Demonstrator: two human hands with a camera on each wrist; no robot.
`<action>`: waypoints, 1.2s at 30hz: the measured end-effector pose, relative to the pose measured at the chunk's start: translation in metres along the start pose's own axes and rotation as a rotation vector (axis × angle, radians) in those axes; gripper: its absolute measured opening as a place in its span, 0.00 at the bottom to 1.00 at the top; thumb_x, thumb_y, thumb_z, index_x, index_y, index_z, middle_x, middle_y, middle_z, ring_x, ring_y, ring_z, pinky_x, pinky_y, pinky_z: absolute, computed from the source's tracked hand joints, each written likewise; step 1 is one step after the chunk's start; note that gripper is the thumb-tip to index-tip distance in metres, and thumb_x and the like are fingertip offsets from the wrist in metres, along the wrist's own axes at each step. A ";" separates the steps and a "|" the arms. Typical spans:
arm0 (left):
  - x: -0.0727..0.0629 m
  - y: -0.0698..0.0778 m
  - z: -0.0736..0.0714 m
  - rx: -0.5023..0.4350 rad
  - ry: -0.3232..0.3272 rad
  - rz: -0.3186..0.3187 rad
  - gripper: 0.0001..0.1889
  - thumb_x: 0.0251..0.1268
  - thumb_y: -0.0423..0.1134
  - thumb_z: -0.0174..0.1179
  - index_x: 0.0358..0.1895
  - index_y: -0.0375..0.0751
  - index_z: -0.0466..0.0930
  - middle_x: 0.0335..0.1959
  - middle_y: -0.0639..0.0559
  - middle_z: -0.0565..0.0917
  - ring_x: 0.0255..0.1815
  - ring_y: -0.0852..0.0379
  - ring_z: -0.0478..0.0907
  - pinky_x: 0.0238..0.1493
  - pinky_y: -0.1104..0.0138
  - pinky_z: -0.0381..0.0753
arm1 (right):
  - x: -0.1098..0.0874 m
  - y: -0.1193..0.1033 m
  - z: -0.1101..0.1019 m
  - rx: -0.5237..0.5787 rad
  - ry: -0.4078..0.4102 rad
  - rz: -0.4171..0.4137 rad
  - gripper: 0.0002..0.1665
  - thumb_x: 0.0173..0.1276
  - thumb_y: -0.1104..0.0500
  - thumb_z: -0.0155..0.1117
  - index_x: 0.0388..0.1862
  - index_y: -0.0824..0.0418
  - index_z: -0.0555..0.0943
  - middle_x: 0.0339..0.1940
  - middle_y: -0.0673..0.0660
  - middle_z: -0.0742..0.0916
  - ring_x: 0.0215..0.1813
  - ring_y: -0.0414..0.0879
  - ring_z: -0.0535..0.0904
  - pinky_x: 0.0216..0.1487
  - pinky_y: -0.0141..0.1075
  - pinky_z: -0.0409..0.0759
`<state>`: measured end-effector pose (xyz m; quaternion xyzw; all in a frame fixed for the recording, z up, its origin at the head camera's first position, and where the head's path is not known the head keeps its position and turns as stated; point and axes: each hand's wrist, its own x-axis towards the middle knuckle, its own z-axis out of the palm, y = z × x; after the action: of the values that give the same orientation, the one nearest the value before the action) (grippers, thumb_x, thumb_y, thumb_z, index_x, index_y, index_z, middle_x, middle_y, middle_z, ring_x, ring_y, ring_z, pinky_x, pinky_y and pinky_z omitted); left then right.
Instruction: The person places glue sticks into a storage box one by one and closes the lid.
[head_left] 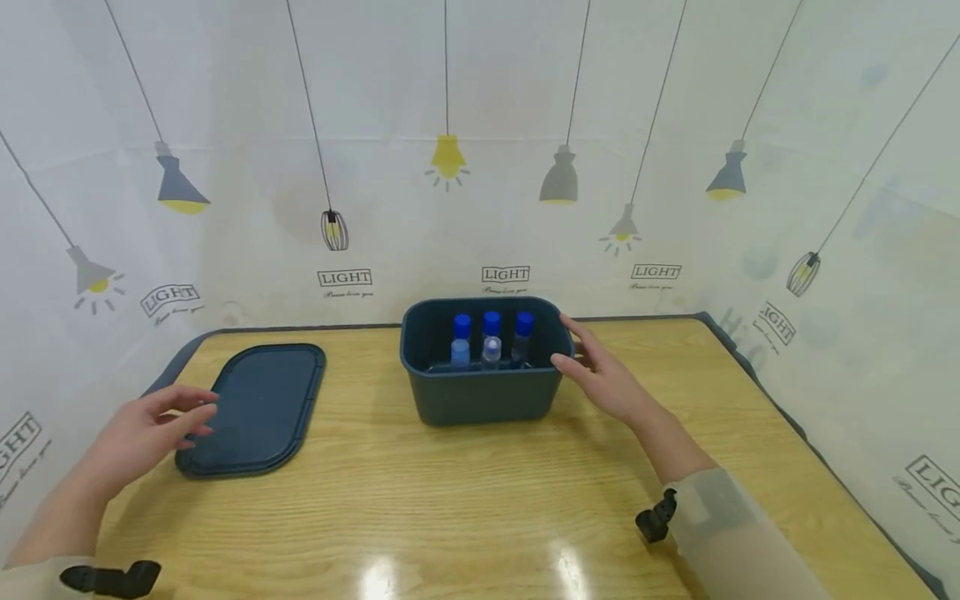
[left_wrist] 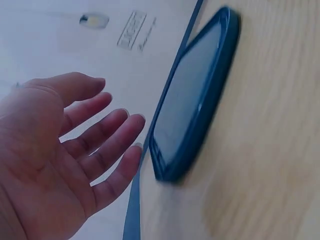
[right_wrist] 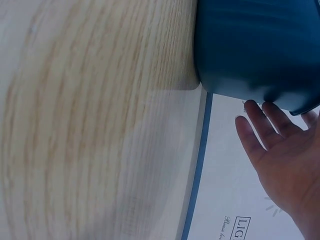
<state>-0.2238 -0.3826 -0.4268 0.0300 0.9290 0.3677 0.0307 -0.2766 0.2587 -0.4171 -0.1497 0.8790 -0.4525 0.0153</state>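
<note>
A dark blue-green plastic bin (head_left: 483, 398) stands toward the back of the table, its top uncovered. Inside it are several small clear bottles, most with blue caps (head_left: 525, 322); one at the front has a clear top (head_left: 492, 345). My right hand (head_left: 603, 379) is at the bin's right end, thumb by the front corner of the rim and fingers along the side, loosely extended. A flat dark blue lid (head_left: 266, 408) lies on the table at the left. Over its left edge hovers my left hand (head_left: 153, 429), fingers relaxed and apart from the lid in the left wrist view.
The wooden table (head_left: 420, 508) has a dark edging at its back and sides. A white cloth backdrop (head_left: 390, 225) printed with lamps rises close behind the bin and along both sides. Black wrist mounts (head_left: 656, 517) sit on both sleeves.
</note>
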 end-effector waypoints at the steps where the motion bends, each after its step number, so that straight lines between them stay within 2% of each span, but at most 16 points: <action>1: -0.002 -0.009 -0.004 0.009 0.005 -0.015 0.31 0.88 0.56 0.56 0.76 0.33 0.74 0.64 0.33 0.84 0.43 0.73 0.85 0.43 0.64 0.90 | 0.000 0.000 0.000 0.001 0.000 -0.001 0.47 0.87 0.37 0.56 0.94 0.38 0.47 0.92 0.65 0.59 0.84 0.71 0.69 0.80 0.72 0.66; 4: -0.006 -0.029 -0.013 0.039 0.012 -0.073 0.34 0.87 0.57 0.56 0.76 0.29 0.72 0.61 0.31 0.84 0.41 0.65 0.85 0.39 0.63 0.89 | 0.000 -0.001 0.000 0.007 0.003 0.008 0.46 0.87 0.36 0.56 0.94 0.38 0.48 0.92 0.65 0.59 0.85 0.71 0.68 0.81 0.72 0.65; 7: -0.010 -0.046 -0.017 0.086 0.016 -0.101 0.37 0.87 0.58 0.56 0.78 0.27 0.70 0.55 0.33 0.86 0.38 0.59 0.84 0.36 0.63 0.87 | 0.000 -0.002 0.001 0.012 0.005 0.013 0.46 0.87 0.36 0.57 0.94 0.37 0.49 0.92 0.64 0.59 0.85 0.70 0.67 0.81 0.71 0.65; 11: -0.015 -0.060 -0.018 0.124 0.021 -0.108 0.37 0.88 0.57 0.56 0.79 0.25 0.69 0.44 0.42 0.87 0.33 0.58 0.80 0.33 0.64 0.83 | 0.000 -0.002 0.001 0.020 0.003 0.015 0.46 0.87 0.36 0.56 0.94 0.37 0.49 0.93 0.64 0.58 0.86 0.71 0.66 0.79 0.70 0.69; 13: -0.017 -0.063 -0.017 0.123 0.022 -0.109 0.37 0.88 0.56 0.56 0.78 0.23 0.68 0.42 0.43 0.87 0.33 0.59 0.79 0.32 0.64 0.82 | 0.000 -0.002 0.001 0.024 0.000 0.013 0.46 0.87 0.37 0.56 0.94 0.37 0.48 0.92 0.64 0.58 0.85 0.70 0.66 0.78 0.69 0.71; 16: -0.017 -0.065 -0.015 0.125 0.015 -0.114 0.38 0.87 0.57 0.57 0.79 0.24 0.68 0.45 0.41 0.87 0.34 0.59 0.79 0.33 0.65 0.82 | 0.000 -0.001 0.002 0.027 -0.006 0.005 0.46 0.88 0.38 0.56 0.94 0.38 0.47 0.92 0.65 0.58 0.84 0.69 0.68 0.77 0.67 0.74; 23: -0.007 -0.061 -0.010 0.164 -0.042 -0.114 0.40 0.85 0.62 0.58 0.80 0.29 0.69 0.56 0.32 0.87 0.44 0.54 0.84 0.36 0.64 0.81 | 0.000 0.001 0.003 0.043 -0.002 0.020 0.46 0.88 0.38 0.56 0.94 0.38 0.47 0.91 0.65 0.62 0.84 0.67 0.69 0.74 0.63 0.78; 27: -0.005 -0.056 -0.007 0.175 -0.051 -0.117 0.38 0.84 0.61 0.60 0.79 0.32 0.72 0.55 0.33 0.87 0.46 0.51 0.84 0.37 0.63 0.80 | 0.000 0.001 0.003 0.051 -0.002 0.022 0.46 0.87 0.37 0.56 0.94 0.37 0.48 0.90 0.65 0.63 0.84 0.67 0.69 0.73 0.63 0.79; 31: -0.004 -0.053 -0.005 0.220 -0.056 -0.094 0.33 0.84 0.56 0.61 0.75 0.32 0.77 0.51 0.36 0.89 0.49 0.46 0.84 0.40 0.61 0.78 | 0.000 0.002 0.002 0.062 -0.007 0.016 0.46 0.88 0.38 0.56 0.94 0.38 0.47 0.90 0.67 0.63 0.83 0.67 0.69 0.72 0.64 0.79; 36: -0.004 -0.052 -0.004 0.252 -0.067 -0.077 0.28 0.86 0.52 0.59 0.74 0.32 0.79 0.48 0.40 0.89 0.47 0.48 0.83 0.41 0.60 0.76 | 0.000 0.002 0.002 0.080 -0.012 0.008 0.46 0.88 0.40 0.56 0.94 0.39 0.46 0.90 0.67 0.61 0.84 0.67 0.68 0.72 0.66 0.79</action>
<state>-0.2219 -0.4235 -0.4592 0.0100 0.9667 0.2456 0.0718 -0.2771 0.2580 -0.4197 -0.1482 0.8606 -0.4864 0.0282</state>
